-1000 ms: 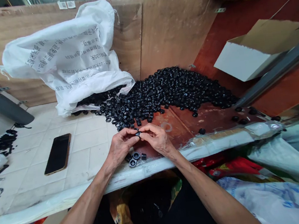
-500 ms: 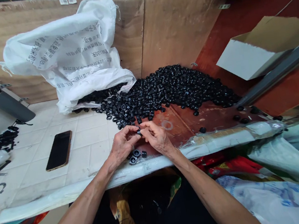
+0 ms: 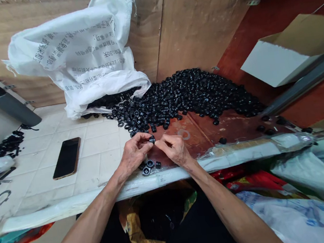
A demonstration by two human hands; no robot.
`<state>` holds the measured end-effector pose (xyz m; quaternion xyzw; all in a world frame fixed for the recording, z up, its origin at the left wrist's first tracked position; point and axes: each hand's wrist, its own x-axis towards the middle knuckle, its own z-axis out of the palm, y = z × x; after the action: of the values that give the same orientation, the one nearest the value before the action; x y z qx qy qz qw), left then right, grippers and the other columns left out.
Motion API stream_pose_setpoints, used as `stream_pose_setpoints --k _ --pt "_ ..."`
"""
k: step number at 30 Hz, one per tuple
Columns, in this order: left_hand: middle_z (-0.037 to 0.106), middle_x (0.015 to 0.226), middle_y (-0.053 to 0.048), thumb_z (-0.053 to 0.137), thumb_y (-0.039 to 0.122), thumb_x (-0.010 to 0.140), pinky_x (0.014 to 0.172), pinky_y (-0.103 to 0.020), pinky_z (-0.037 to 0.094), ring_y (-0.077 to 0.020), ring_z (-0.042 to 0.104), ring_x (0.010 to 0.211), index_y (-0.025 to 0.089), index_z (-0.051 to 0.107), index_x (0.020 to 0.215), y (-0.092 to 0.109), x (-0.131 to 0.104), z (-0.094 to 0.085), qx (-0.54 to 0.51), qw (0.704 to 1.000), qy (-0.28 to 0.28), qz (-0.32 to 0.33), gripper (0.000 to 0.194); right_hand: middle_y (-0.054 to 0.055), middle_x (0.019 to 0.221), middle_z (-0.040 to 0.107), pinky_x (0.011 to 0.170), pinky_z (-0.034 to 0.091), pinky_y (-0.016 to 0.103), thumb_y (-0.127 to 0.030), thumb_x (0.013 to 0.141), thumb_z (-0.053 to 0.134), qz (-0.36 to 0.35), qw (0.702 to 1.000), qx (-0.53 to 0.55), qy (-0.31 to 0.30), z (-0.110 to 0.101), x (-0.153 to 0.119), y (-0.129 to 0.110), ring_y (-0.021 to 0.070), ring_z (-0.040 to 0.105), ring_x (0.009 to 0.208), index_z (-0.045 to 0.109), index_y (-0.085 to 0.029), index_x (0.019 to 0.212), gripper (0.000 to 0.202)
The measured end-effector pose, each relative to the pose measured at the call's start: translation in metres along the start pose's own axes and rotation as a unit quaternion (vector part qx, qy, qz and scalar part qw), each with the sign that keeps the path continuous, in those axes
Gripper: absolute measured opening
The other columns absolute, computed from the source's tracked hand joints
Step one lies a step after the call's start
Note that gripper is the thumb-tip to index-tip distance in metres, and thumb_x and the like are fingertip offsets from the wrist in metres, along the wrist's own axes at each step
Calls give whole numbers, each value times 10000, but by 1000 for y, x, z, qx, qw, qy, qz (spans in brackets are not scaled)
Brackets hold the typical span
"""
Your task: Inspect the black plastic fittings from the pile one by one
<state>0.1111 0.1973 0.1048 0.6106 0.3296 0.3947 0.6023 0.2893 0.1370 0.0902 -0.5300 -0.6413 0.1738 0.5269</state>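
Note:
Between the thumb and fingers of my left hand [image 3: 134,151] is a small round black plastic part [image 3: 151,140]. My right hand [image 3: 174,148] is closed in a pinch just to the right of that part; whatever its fingertips hold is too small or hidden to make out. Below my hands, near the table's front edge, lie a few loose black plastic parts [image 3: 146,170], two with their hollow insides facing up. Beyond my fingers spreads a large heap of the same kind of black parts [image 3: 194,93].
A printed white sack [image 3: 89,55] lies with its mouth at the heap, against a wooden board [image 3: 196,24]. To the left are a phone [image 3: 66,159] and a flat ring [image 3: 2,198]. A white box [image 3: 277,61] and a grey bar [image 3: 301,83] stand at right. Plastic wrap covers the table edge [image 3: 229,154].
My right hand has drawn slightly away to the right from the black part, leaving it in my left fingers. The whole view has shifted a little.

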Motion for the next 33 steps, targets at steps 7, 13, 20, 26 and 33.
stream_pose_setpoints --k 7,13,20,26,33 --pt "712 887 -10 826 242 725 743 -249 514 -128 641 773 176 703 967 6 -2 2 -19 1000 -2 -2 280 5 680 648 604 478 267 -341 954 619 9 1000 -4 9 3 0 2 145 574 599 671 -204 793 218" --pt "707 931 -21 811 250 765 779 -262 530 -140 653 818 176 692 997 2 -1 0 -14 1000 -21 9 270 16 743 680 609 503 260 -331 961 598 15 1000 9 -5 5 1 2 148 604 616 680 -206 878 171" --pt "699 924 -13 798 268 787 769 -257 541 -133 661 798 173 664 1018 4 0 -4 -12 1000 -20 21 283 17 763 679 571 480 248 -353 911 635 31 999 35 -4 7 1 -7 143 594 604 678 -201 960 166" --pt "725 1033 -39 667 236 904 917 -335 544 -173 689 935 189 670 1086 3 -7 -9 164 971 -31 170 188 -43 447 490 479 377 251 -477 948 540 225 967 108 -46 9 8 -33 113 441 413 550 -213 638 407" --pt "704 968 -22 722 252 857 791 -271 558 -151 678 868 186 616 1067 16 -14 -1 76 989 -35 125 244 1 725 689 612 515 264 -397 887 627 105 993 55 -2 -3 -3 -52 159 677 608 661 -200 982 221"
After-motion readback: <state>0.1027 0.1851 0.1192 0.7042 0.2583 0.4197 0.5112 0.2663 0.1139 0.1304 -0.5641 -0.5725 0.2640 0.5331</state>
